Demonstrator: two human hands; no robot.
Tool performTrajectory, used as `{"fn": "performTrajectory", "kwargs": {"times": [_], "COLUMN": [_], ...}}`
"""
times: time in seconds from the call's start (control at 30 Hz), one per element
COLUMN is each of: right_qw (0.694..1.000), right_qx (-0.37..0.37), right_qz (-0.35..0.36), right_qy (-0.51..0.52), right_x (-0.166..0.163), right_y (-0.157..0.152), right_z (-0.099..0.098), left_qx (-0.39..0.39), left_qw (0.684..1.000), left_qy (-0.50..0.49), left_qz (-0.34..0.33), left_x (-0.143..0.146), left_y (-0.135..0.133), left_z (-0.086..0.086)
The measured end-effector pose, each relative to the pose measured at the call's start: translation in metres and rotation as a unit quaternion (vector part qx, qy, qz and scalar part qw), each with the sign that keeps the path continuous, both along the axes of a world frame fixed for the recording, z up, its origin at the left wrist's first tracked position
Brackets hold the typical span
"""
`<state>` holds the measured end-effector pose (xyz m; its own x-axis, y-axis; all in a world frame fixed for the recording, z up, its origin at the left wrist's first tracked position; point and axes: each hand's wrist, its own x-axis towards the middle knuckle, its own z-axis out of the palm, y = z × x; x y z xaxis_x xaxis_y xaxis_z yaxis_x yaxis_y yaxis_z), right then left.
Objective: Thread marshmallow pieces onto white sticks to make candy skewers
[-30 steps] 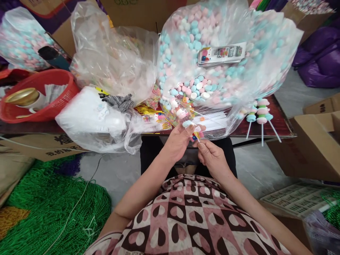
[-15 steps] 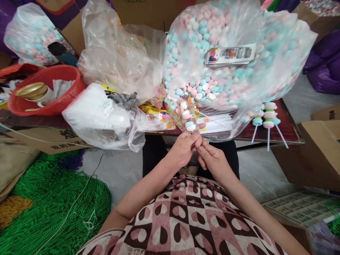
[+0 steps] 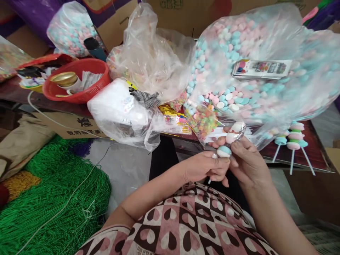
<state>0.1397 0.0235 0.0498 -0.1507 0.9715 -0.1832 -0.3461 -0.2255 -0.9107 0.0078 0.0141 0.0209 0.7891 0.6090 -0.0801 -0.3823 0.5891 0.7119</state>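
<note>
Partly hidden, a pink-white-blue marshmallow stick [image 3: 224, 151] has the left hand [image 3: 211, 165] closed round its lower end, the right hand [image 3: 251, 159] gripping above.

Finding the tabletop [image 3: 320, 145] heavily obstructed. Meeting the large marshmallow bag [image 3: 276, 35] right of middle, reaching nearly to the near edge. Meeting the white plastic bag [image 3: 117, 109] overhanging that edge left of middle. Encountering the left hand [image 3: 209, 166] and right hand [image 3: 248, 157] blocking between. Seeing a narrow strip opening between the marshmallow skewers [image 3: 296, 136] and right edge, plus room over the floor [image 3: 120, 170] beside the left forearm [image 3: 148, 193].
</note>
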Motion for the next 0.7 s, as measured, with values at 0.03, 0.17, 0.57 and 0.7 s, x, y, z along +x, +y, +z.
{"fn": "performTrajectory", "kwargs": {"times": [0.03, 0.17, 0.57, 0.7], "right_qw": [0.999, 0.981, 0.982, 0.975], "right_qx": [0.017, 0.099, 0.116, 0.121], "right_qz": [-0.040, -0.151, 0.011, -0.006], "right_qy": [-0.007, -0.068, -0.147, -0.187], "right_x": [-0.007, -0.027, -0.033, -0.055], "right_y": [0.001, 0.007, 0.028, 0.038], "right_z": [-0.003, -0.013, -0.013, -0.021], "left_qx": [0.043, 0.197, 0.069, 0.170], "left_qw": [0.996, 0.880, 0.978, 0.881], "left_qy": [0.059, 0.338, 0.116, 0.317], "left_qz": [0.056, 0.268, 0.158, 0.307], "left_x": [-0.004, -0.016, -0.041, -0.054], "left_y": [0.002, 0.008, 0.004, 0.006], "left_z": [0.000, 0.000, -0.018, -0.019]}}
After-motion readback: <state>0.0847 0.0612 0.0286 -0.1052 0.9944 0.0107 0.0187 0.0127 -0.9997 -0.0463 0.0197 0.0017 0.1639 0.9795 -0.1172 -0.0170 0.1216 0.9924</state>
